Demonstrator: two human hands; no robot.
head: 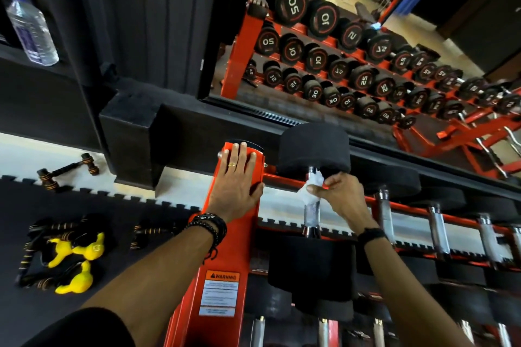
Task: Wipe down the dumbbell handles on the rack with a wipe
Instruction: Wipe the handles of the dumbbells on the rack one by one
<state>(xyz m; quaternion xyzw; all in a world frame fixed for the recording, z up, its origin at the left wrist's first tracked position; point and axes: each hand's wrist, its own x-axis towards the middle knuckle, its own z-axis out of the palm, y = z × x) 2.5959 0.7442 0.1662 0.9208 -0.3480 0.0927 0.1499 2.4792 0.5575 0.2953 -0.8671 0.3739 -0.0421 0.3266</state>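
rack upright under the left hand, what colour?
Red-orange rack upright, white warning label; head view.

A: What colours show?
B: An orange-red rack [234, 234], black dumbbells [313, 146] with silver cross-hatched handles [311, 213], a white wipe [308, 191].
A: And the floor?
B: Yellow grips [74, 251] on black matting [112, 211].

The left hand [236, 177] is laid flat on the end upright of the rack [231, 248], left of the first dumbbell [313, 205]. The wipe [311, 189] is held against that dumbbell's handle by the right hand [342, 191]. Further dumbbells are ranged to the right. A mirror [366, 36] is set behind the rack, and a bottle [31, 28] is placed on a shelf at far left.
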